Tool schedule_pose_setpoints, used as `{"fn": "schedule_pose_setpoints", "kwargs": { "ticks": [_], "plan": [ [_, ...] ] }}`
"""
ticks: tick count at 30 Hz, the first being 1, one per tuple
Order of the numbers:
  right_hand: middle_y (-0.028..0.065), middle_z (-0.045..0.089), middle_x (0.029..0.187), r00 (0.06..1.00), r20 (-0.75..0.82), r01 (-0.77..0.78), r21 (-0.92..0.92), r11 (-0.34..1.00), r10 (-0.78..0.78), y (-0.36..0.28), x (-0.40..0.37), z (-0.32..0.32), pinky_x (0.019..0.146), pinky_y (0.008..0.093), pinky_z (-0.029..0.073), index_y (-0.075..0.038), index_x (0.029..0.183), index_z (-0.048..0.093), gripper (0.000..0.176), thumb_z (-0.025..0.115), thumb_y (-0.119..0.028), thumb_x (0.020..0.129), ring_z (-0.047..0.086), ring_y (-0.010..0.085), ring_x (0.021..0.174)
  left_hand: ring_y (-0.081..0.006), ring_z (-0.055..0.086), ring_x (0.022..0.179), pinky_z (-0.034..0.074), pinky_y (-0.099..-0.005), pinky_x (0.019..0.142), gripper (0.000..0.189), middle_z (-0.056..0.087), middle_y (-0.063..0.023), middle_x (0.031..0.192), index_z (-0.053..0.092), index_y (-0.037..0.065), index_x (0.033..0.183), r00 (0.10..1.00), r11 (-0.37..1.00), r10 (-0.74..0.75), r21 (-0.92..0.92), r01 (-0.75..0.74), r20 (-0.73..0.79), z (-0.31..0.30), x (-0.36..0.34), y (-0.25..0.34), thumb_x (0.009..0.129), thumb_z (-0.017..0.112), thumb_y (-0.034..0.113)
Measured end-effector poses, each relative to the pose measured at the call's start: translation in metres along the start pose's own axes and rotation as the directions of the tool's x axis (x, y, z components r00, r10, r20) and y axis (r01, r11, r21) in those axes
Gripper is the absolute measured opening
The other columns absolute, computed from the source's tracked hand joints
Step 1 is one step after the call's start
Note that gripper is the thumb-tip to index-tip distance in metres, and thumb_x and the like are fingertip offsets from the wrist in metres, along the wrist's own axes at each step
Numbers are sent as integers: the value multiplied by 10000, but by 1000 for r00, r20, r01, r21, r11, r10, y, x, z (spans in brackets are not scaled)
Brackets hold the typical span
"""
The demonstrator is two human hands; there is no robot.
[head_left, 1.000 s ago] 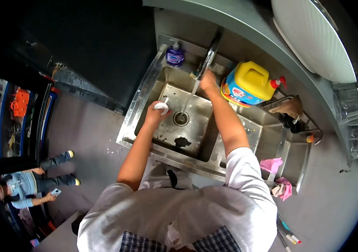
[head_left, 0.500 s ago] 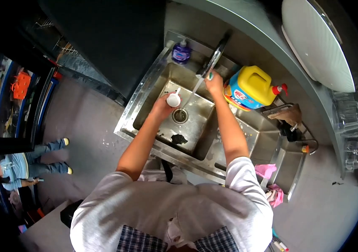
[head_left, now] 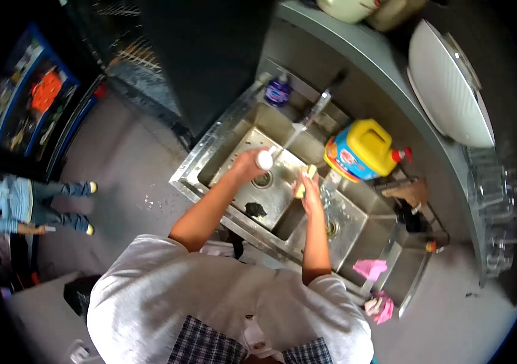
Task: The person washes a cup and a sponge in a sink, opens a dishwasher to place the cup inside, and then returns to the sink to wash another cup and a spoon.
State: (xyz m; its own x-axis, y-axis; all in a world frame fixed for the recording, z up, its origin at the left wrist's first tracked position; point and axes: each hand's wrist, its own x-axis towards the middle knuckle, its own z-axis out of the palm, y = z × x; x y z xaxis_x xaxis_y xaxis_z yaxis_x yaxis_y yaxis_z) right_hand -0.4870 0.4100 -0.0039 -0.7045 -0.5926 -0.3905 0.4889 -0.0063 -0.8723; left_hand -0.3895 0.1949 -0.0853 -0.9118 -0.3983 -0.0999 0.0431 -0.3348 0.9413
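Here, white cup (head_left: 264,159) under tap (head_left: 322,104), sponge (head_left: 303,182) above sink (head_left: 203,162)

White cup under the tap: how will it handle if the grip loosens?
The white cup is probably slippery, since the faucet stream runs onto it. It looks small in the left hand, so likely light. Being round, it may roll in the sink basin if dropped; the right hand is busy with a sponge.

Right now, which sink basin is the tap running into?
The left basin, where the left hand holds a white object under the stream.
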Motion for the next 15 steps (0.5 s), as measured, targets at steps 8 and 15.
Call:
{"fn": "schedule_pose_setpoints", "kwargs": {
  "ticks": [8,15],
  "plan": [
    [124,506,1016,913,207,406,-541,736,-351,1,-18,34,785,326,433,9,1145,458,396,597,-189,831,520,233,897,-232,594,818,500,-354,678,431,624,-87,1014,547,83,1121,931,596,-300,-721,355,210,36,-52,47,948,304,395],
    [150,528,1027,605,386,637,-760,132,-697,-40,-72,82,850,416,403,-8,973,592,353,673,-72,635,491,334,980,-220,538,1011,429,-412,875,407,591,-92,1077,532,69,1104,922,626,-362,-697,349,136,71,-66,67,961,267,343]
  ]
}}
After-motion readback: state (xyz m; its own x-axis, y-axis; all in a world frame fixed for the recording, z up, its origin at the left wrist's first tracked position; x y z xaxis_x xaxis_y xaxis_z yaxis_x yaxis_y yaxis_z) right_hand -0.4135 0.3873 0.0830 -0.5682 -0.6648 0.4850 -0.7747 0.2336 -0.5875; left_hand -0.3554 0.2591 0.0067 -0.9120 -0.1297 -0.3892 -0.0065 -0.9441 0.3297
